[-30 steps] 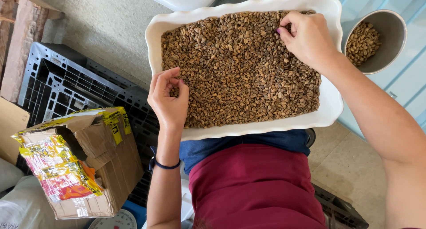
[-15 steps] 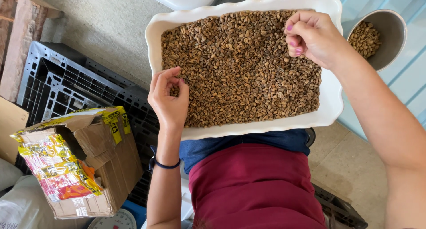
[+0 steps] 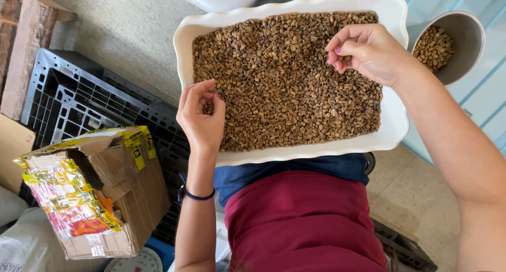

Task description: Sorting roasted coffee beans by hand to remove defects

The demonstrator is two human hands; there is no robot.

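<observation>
L hand at white tray left rim, fingers curled over beans, grip unclear; R hand pinched near far-right edge, contents unseen.

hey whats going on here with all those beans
A person has a white tray of brownish beans on their lap and works both hands in it. The left hand rests at the tray's near left edge, fingers curled over the beans. The right hand hovers at the far right, fingertips pinched together. A metal bowl holding a few beans sits just beyond the tray, to the right.
</observation>
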